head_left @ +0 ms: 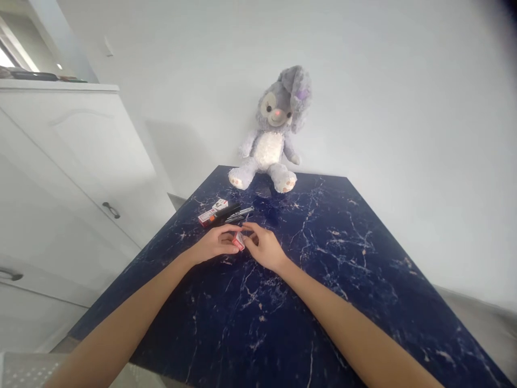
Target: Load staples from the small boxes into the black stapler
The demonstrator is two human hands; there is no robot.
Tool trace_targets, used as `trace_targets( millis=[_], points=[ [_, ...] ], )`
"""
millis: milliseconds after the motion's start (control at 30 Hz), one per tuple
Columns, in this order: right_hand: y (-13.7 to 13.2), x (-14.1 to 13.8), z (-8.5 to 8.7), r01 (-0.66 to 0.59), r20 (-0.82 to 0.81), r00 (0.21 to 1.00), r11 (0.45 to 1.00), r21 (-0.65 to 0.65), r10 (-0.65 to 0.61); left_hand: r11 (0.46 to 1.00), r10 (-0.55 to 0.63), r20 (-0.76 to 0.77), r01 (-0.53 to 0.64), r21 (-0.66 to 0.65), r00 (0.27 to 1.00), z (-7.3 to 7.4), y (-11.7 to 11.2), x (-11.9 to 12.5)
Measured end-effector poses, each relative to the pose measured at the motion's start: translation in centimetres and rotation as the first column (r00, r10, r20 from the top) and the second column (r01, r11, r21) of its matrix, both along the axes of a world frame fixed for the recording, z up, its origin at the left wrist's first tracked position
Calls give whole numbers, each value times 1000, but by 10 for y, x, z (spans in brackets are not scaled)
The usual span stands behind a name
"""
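My left hand (213, 245) and my right hand (264, 248) meet over the dark blue marble table (343, 280). Both pinch a small red and white box (238, 241) between their fingertips. Just beyond the hands lie a second red and white box (211, 212), a black marker-like tube (228, 210) and a dark pen-like item (239, 215).
A grey plush bunny (274, 132) sits at the table's far edge against the white wall. A white cabinet with dark handles (111, 210) stands to the left of the table.
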State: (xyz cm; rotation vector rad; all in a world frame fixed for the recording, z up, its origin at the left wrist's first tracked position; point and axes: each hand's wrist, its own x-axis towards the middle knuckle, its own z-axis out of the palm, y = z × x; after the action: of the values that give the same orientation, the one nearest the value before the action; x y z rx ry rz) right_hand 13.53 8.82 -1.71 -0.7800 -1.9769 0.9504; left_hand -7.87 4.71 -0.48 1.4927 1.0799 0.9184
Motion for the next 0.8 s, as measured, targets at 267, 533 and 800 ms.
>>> trace_targets(
  millis=[267, 533, 800],
  points=[
    [34, -16, -5, 494, 124, 867, 864, -93, -483, 888, 177, -391, 25, 458, 903, 14, -6, -1],
    [59, -38, -6, 584, -31, 812, 808, 73, -583, 635, 701, -470, -168, 754, 537, 16, 9, -45],
    [69, -42, -14, 322, 179, 930, 946, 18, -320, 757, 593, -588, -133, 639, 549, 10, 18, -65]
  ],
)
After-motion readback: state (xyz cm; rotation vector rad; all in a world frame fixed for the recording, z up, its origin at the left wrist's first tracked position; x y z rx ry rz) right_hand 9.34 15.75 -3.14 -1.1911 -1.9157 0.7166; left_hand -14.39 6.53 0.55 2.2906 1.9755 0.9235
